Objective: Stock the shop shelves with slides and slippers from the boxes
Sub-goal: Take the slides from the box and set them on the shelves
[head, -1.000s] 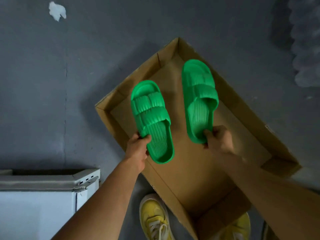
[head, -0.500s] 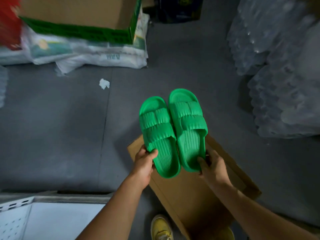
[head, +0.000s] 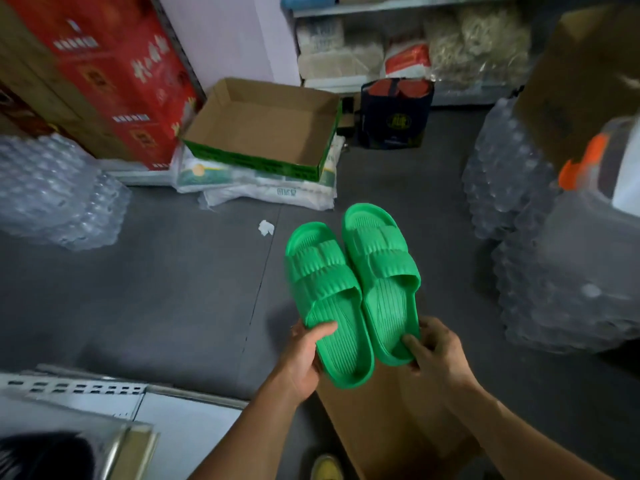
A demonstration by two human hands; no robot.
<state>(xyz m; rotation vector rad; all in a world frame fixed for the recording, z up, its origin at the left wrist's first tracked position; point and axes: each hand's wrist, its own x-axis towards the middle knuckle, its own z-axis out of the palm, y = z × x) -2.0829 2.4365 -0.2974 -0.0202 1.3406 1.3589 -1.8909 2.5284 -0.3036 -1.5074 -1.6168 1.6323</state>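
I hold a pair of bright green ribbed slides side by side, toes pointing away. My left hand point(head: 304, 355) grips the heel of the left slide point(head: 325, 292), thumb on its footbed. My right hand point(head: 436, 351) grips the heel of the right slide point(head: 381, 271), thumb on its footbed too. The two slides touch along their inner edges. Below them lies the brown cardboard box point(head: 391, 424), partly hidden by my arms. A white metal shelf point(head: 86, 393) with slotted edge sits at the lower left.
An open green-sided cardboard box point(head: 266, 129) rests on white sacks ahead. Red cartons point(head: 114, 74) stand at the left. Shrink-wrapped bottle packs point(head: 55, 192) flank the grey floor, with more wrapped bottles point(head: 554, 271) on the right. A dark bag point(head: 394, 112) stands below far shelves. My yellow shoe point(head: 325, 469) shows at the bottom.
The slides, held apart over the box a second ago, are now pressed together side by side. They have been lifted up and away from the box as my view tilts up toward the room.
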